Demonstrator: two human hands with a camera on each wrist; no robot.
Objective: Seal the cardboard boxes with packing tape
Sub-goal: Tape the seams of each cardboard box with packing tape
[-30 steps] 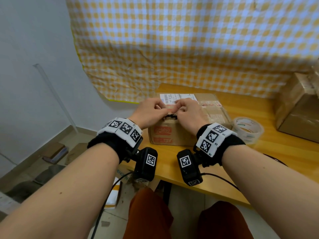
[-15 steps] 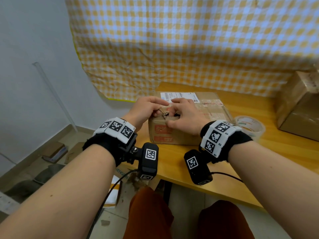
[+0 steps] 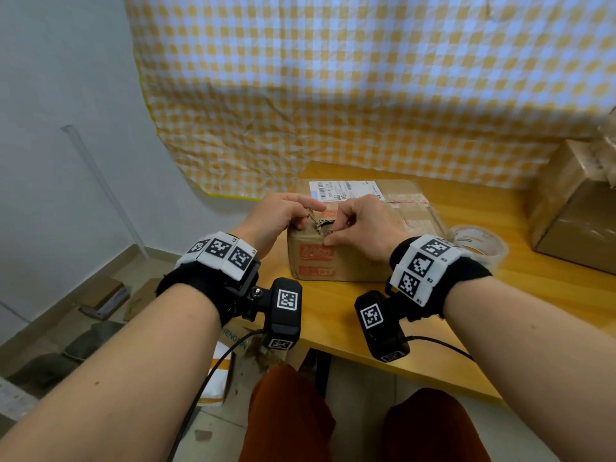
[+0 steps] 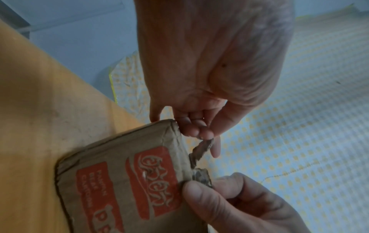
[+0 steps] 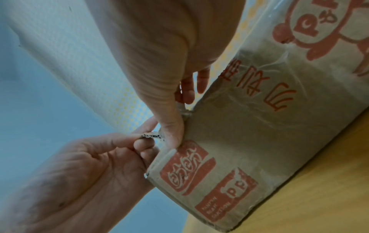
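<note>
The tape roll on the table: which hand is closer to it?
Right. The right hand pinches the cardboard box's torn edge, nearer the tape roll; the left hand is further left.

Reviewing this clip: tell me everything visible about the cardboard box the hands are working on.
The cardboard box is brown, creased and worn, with red printed logos on its near side and a white shipping label on top. Old clear tape shines across its top and side. It lies flat near the front left corner of the wooden table. Its near top edge is torn and ragged: the left hand pinches a torn strip there, while the right hand grips the edge beside the tear.
</note>
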